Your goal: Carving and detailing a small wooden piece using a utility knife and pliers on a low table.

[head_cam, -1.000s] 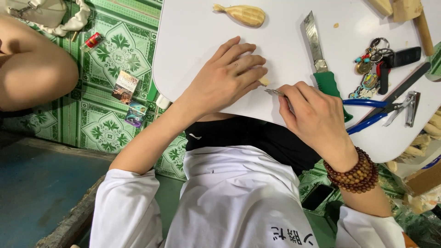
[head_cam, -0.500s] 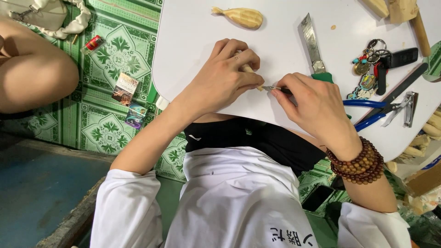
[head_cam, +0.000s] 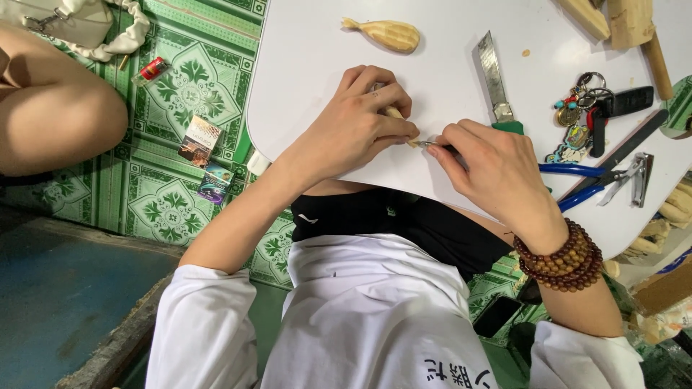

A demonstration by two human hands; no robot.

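Pinching a small wood piece (head_cam: 394, 113) near the white table's (head_cam: 310, 86) front edge, the left hand (head_cam: 358, 126) curls its fingers tight, while the right hand (head_cam: 497, 169) grips a thin blade (head_cam: 427, 144) touching it. Beyond lie a carved fish (head_cam: 383, 33), a knife (head_cam: 494, 79), keys (head_cam: 577, 119) and blue pliers (head_cam: 587, 180).

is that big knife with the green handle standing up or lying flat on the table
Lying flat. The knife rests lengthwise on the white table, blade pointing away, green handle end beside the right hand; no hand holds it.
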